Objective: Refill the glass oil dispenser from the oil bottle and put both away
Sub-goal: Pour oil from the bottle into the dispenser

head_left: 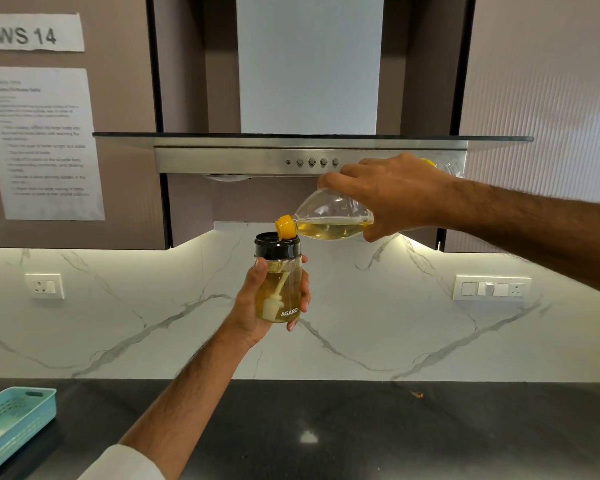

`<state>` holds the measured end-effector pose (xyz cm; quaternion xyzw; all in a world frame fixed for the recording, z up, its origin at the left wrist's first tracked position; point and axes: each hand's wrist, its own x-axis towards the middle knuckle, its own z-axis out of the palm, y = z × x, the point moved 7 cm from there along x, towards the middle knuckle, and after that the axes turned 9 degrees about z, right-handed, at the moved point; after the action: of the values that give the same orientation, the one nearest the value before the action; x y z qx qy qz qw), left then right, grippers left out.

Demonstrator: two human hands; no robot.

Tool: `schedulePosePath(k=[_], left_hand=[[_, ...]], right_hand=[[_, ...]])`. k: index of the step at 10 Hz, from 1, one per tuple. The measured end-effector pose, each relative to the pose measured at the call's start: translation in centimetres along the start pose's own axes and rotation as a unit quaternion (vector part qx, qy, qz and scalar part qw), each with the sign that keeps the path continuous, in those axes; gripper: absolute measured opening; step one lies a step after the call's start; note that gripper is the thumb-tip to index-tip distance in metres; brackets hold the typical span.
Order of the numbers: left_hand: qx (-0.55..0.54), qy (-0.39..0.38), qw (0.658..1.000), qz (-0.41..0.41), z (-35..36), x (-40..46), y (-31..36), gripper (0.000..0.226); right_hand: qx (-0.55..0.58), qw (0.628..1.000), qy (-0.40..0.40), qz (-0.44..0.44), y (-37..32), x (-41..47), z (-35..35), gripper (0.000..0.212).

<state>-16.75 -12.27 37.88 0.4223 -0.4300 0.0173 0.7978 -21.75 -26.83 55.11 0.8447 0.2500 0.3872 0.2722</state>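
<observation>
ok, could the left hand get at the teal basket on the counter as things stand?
Probably not right now. The left hand grips the glass dispenser mid-air under the tilted oil bottle, so its grip is taken. The path down to the teal basket at the counter's left edge looks unobstructed otherwise.

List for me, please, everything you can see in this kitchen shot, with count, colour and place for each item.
Glass oil dispenser: 1, clear with black top, yellow oil inside, held upright mid-frame.
Oil bottle: 1, clear with yellow spout, tilted above the dispenser's top.
Basket: 1, light blue, on countertop, lower left.
Countertop: 1, dark grey, bottom.
Backsplash: 1, white marble, behind countertop.
Range hood: 1, steel with buttons, centre top.
Paper sheets: 2, white, on left cabinet.
Wall sockets: 2 plates, white, on backsplash.
Left hand: 1, grips dispenser.
Right hand: 1, grips bottle.
</observation>
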Motion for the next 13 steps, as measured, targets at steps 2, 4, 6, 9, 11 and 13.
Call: schedulePosePath(k=[2,4,6,9,11,13], left_hand=[[-0.001,0.001,1.0,-0.001,0.04,-0.03,0.02,0.067],[-0.003,0.0,1.0,-0.001,0.17,-0.15,-0.04,0.067],[-0.002,0.002,1.0,0.001,0.35,-0.25,-0.1,0.067],[0.0,0.002,1.0,0.0,0.56,-0.26,0.02,0.067],[-0.008,-0.009,1.0,-0.002,0.83,-0.32,0.06,0.065],[-0.004,-0.005,1.0,-0.003,0.72,-0.3,-0.08,0.066]], right_hand=[[0.009,1.0,0.006,-0.005,-0.05,0.04,-0.01,0.106],[0.002,1.0,0.003,-0.004,-0.09,-0.1,0.04,0.107],[0.001,1.0,0.001,-0.002,0.05,-0.27,0.11,0.107],[0.007,1.0,0.002,-0.001,0.15,-0.45,-0.1,0.108],[0.007,1.0,0.0,-0.001,0.17,-0.53,-0.12,0.107],[0.004,1.0,0.007,-0.006,0.17,-0.55,-0.11,0.108]])
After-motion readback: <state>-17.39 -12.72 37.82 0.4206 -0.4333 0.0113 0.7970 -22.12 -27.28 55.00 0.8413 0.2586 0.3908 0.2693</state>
